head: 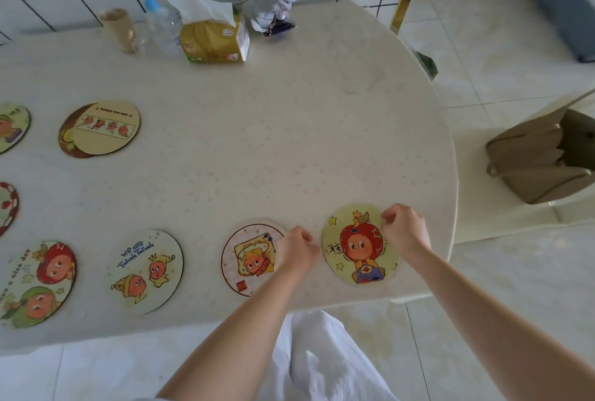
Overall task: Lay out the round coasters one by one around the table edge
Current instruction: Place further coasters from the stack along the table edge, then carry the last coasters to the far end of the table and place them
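Note:
A yellow round coaster (357, 246) with a red-haired cartoon figure lies flat near the table's front right edge. My right hand (404, 228) is curled, with its fingers pinched on that coaster's upper right rim. My left hand (297, 247) is closed beside the coaster's left rim and covers the right side of a pink coaster (249, 259). Further left along the front edge lie a "we are" coaster (146, 271) and a "nice day" coaster (37, 284). A small stack of coasters (99, 128) sits at mid left.
The cream table (289, 142) curves round at the right. At the back by the tiled wall stand a tissue pack (214, 36), a plastic bottle (161, 23), a paper cup (119, 28) and a crumpled bag (270, 10). A brown handbag (541, 155) sits right of the table. Two more coasters are cut off at the left edge.

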Demonstrator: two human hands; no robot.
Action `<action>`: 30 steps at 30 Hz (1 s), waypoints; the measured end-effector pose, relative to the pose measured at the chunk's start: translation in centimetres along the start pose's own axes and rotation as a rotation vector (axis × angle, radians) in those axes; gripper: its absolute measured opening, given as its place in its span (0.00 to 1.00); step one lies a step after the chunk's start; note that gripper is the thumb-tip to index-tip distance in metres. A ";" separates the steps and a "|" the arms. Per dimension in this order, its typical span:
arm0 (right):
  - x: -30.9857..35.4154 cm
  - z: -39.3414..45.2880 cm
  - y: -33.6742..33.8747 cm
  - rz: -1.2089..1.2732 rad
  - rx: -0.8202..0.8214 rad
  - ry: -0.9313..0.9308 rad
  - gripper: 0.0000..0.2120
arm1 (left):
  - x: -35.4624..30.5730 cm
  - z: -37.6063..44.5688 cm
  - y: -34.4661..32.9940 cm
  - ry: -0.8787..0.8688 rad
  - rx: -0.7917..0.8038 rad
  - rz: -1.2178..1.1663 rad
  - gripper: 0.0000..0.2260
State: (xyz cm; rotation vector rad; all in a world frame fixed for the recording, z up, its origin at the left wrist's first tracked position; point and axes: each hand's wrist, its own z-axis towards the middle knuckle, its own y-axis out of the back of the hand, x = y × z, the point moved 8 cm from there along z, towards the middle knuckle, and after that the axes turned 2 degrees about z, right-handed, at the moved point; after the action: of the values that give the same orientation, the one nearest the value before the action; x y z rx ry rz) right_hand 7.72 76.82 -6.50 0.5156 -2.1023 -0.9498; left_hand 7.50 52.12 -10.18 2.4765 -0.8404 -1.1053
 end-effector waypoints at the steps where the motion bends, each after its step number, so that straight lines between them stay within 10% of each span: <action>1: 1.0 0.1 -0.4 -0.002 0.013 0.015 0.15 | 0.2 0.2 0.7 0.004 -0.010 -0.014 0.09; 18: 30.8 0.9 -17.1 -0.095 0.372 0.320 0.11 | 8.4 9.2 29.7 0.126 -0.395 -0.268 0.06; 30: 46.6 3.5 -30.2 0.381 0.586 -0.028 0.11 | 13.7 18.6 49.7 0.235 -0.653 -0.440 0.14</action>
State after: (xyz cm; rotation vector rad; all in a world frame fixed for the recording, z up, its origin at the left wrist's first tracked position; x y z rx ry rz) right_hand -22.91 30.41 -9.10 0.3610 -2.3834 -0.1160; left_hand -18.48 4.06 -6.22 2.1862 0.1435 -0.9771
